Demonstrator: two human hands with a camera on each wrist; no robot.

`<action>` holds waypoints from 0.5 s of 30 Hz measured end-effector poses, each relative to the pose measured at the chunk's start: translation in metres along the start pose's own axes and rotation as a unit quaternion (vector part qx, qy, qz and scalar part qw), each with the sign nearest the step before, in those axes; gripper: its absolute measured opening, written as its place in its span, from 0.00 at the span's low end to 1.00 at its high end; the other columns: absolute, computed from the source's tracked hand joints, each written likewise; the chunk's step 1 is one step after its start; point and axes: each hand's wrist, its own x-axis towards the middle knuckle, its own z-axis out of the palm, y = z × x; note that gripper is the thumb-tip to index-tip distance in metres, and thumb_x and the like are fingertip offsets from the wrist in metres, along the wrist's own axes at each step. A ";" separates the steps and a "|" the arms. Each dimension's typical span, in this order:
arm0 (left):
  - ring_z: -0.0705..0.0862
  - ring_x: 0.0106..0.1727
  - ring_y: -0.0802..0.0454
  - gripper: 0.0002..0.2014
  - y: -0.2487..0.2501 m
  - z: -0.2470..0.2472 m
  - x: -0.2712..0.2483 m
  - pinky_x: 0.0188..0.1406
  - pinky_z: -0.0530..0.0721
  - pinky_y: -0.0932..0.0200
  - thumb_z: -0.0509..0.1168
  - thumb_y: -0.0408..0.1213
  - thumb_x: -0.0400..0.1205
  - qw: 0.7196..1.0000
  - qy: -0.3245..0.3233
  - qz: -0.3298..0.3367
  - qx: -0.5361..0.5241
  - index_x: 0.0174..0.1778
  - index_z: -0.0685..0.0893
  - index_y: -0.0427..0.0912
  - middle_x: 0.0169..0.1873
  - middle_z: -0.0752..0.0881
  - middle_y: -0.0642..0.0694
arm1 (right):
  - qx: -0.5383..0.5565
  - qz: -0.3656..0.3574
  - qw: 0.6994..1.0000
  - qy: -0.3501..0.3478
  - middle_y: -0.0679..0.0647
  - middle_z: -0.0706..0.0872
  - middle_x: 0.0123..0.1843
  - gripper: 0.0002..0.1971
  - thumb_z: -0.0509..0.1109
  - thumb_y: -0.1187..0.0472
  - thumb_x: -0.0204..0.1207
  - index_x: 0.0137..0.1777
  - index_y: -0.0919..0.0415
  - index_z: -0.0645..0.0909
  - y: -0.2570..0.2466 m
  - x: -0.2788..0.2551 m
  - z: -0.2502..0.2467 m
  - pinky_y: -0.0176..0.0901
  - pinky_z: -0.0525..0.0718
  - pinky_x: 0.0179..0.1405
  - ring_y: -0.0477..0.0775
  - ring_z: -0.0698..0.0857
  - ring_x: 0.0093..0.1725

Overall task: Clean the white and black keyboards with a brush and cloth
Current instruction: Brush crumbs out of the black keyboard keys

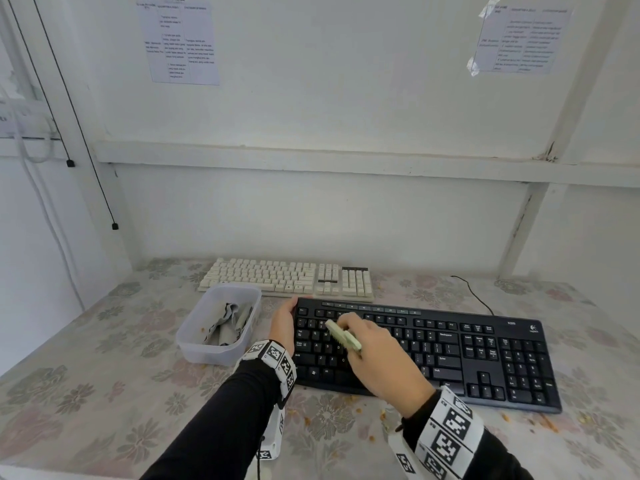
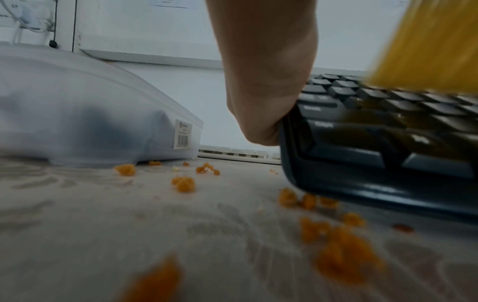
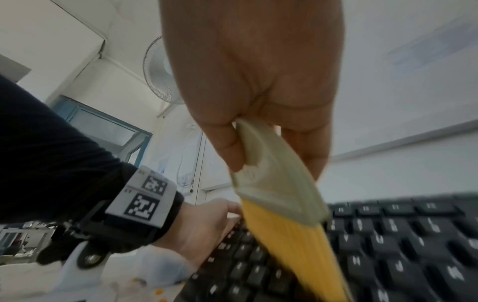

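**Right hand brushing the black keyboard, left hand steadying its end**

Right hand (image 1: 377,355) reaches in from five o'clock, palm down over the left half of the black keyboard (image 1: 485,355), thumb and fingers pinched on the pale handle of the brush (image 3: 274,183). Its yellow bristles slant down onto the keys; they are blurred in both wrist views. Left hand (image 1: 284,323) comes in from six o'clock with the wrist low over the table, and it clasps the keyboard's left end near the far corner; its fingers are hidden behind the palm in the left wrist view, so how far they curl over the edge is unclear.

At nine o'clock from the left hand, just beside it, stands a translucent plastic tub (image 1: 194,336) with a grey cloth (image 1: 230,322) crumpled inside. At twelve o'clock, close behind the black keyboard and near the wall, lies the white keyboard (image 1: 287,280). Orange crumbs (image 2: 183,183) are scattered on the floral tablecloth (image 1: 104,393) along the keyboard's near and left edges. Open cloth stretches at seven o'clock and beyond the keyboard's right end. A black cable (image 1: 474,294) runs off at one o'clock. Printed sheets (image 1: 181,43) on the wall are too blurred to read.
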 end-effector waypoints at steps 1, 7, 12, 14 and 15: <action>0.85 0.37 0.43 0.19 0.000 0.000 0.001 0.41 0.83 0.52 0.53 0.46 0.86 1.000 0.007 0.006 0.001 0.44 0.86 0.41 0.38 0.86 0.38 | 0.013 -0.025 1.000 -0.002 0.52 0.82 0.52 0.17 0.59 0.68 0.79 0.65 0.51 0.71 -0.001 0.001 0.002 0.35 0.71 0.39 0.50 0.77 0.44; 0.86 0.36 0.42 0.17 0.000 0.003 0.000 0.37 0.85 0.53 0.55 0.45 0.85 1.000 -0.010 0.005 -0.001 0.43 0.86 0.41 0.36 0.87 0.38 | -0.021 -0.073 0.994 -0.075 0.52 0.88 0.51 0.21 0.58 0.67 0.78 0.64 0.42 0.75 0.004 -0.002 0.019 0.44 0.81 0.46 0.53 0.84 0.47; 0.86 0.35 0.42 0.17 0.001 0.004 -0.007 0.34 0.84 0.55 0.56 0.47 0.84 1.000 -0.020 -0.001 0.001 0.43 0.86 0.41 0.36 0.87 0.40 | -0.098 -0.011 0.991 -0.087 0.53 0.86 0.52 0.22 0.58 0.66 0.76 0.64 0.40 0.74 0.022 -0.005 0.006 0.44 0.79 0.42 0.58 0.83 0.46; 0.86 0.38 0.42 0.17 0.002 0.004 -0.008 0.40 0.84 0.53 0.56 0.47 0.84 1.000 -0.006 -0.002 0.001 0.43 0.86 0.42 0.38 0.87 0.39 | -0.108 0.003 0.991 -0.084 0.53 0.86 0.53 0.19 0.59 0.64 0.76 0.63 0.45 0.76 0.024 -0.006 -0.001 0.44 0.81 0.43 0.57 0.83 0.47; 0.86 0.38 0.42 0.17 0.002 0.004 -0.009 0.41 0.84 0.52 0.56 0.47 0.84 1.000 0.000 0.000 0.002 0.43 0.87 0.42 0.38 0.87 0.39 | -0.106 0.001 0.991 -0.076 0.53 0.86 0.52 0.16 0.59 0.62 0.76 0.62 0.47 0.77 0.022 -0.006 -0.004 0.44 0.81 0.43 0.57 0.84 0.47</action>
